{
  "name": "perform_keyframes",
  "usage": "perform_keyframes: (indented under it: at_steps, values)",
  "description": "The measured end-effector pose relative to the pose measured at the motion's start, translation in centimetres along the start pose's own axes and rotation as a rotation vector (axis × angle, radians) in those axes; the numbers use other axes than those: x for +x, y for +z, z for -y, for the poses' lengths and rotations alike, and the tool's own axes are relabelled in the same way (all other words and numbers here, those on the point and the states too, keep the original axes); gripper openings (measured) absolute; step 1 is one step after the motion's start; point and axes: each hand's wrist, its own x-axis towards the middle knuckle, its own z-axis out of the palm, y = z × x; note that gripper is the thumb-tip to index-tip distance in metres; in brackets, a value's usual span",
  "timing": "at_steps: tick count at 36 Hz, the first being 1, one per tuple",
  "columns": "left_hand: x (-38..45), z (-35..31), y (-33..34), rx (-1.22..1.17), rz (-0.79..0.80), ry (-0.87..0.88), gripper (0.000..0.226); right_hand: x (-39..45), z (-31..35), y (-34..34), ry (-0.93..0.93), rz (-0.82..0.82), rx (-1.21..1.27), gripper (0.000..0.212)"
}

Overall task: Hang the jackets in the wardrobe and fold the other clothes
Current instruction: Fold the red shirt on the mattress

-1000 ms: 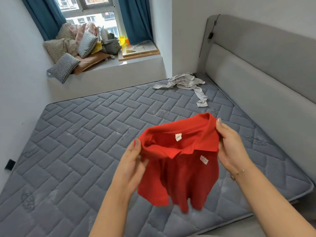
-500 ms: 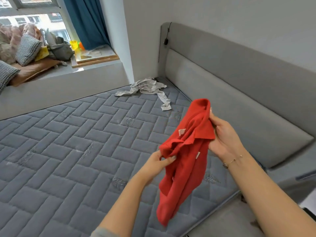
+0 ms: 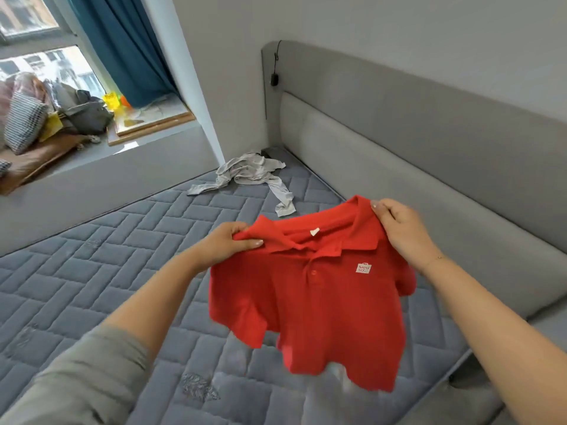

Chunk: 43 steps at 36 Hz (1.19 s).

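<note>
Red polo shirt [image 3: 310, 289]: centre-right of frame, hanging front-out above the mattress [image 3: 92, 271], likely spread for folding. Left hand [image 3: 227, 245] and right hand [image 3: 402, 228]: fingers pinched on the shoulders. Grey garment [image 3: 248, 173]: crumpled, upper centre, awaiting its turn.

red polo shirt [image 3: 319, 302] hem blurred, window-seat cushions [image 3: 24, 124] cut off

A red polo shirt [image 3: 322, 289] with a white chest logo is seen; the quilted mattress [image 3: 92, 271] is blue-grey.
</note>
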Motion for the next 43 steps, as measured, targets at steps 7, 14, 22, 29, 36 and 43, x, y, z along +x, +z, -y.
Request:
perform_keyframes:
  at_steps: [7,14,22,29,36,43]
  values:
    - [5.1,-5.2,-2.4,-0.042,-0.176,0.184,0.012,5.6,1.2,-3.0,-0.081,-0.091,-0.145,0.037]
    - [2.1,-2.2,-4.2,-0.060,-0.119,0.222,0.008,0.6,2.7,-2.3,-0.105,0.045,0.160,0.028]
    - [-6.9,12.3,-1.1,0.116,-0.045,0.247,0.047,-14.8,-0.5,8.5,-0.017,0.246,0.108,0.017]
    - [-16.4,33.0,5.0,0.560,-0.082,0.330,0.016,-32.2,-7.8,25.6,0.238,0.429,-0.081,0.021]
    - [-26.1,52.4,11.6,0.719,-0.076,0.231,0.016,-46.8,-13.2,41.9,0.406,0.757,-0.101,0.022]
    - [-31.9,61.4,14.2,0.784,-0.190,0.012,0.018,-53.7,-13.2,50.0,0.271,0.962,-0.206,0.036]
